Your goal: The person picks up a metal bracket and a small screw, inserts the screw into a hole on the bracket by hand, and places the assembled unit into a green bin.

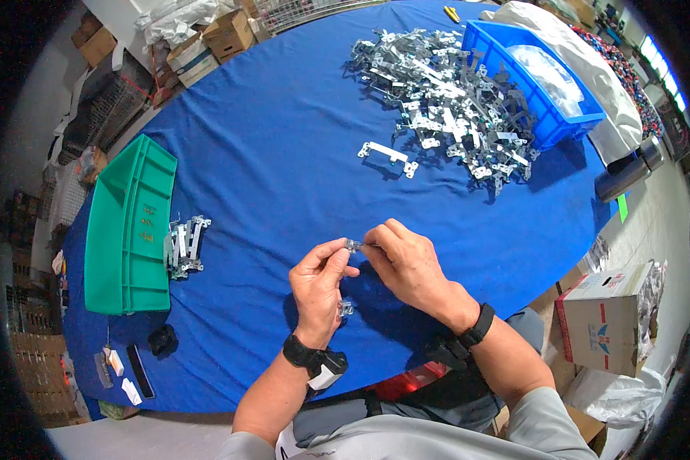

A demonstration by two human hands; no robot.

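Note:
My left hand (317,287) is closed round a metal bracket (353,245). One end of the bracket shows at the thumb and fingertips, and what looks like its other end sticks out below the palm. My right hand (408,264) is pinched against the upper end. A thin dark piece shows between its fingertips, too small to name. Farther off, a single similar bracket (389,157) lies on the blue cloth, beside a large heap of brackets (452,107). A small stack of brackets (184,247) lies at the left, against a green bin.
The green bin (130,230) rests on its side on the blue-covered table (268,146). A blue crate (540,130) with clear plastic inside stands behind the heap. At the right edge is a metal flask (629,170). A phone-like dark object (140,372) lies front left; a cardboard box (606,322) stands right.

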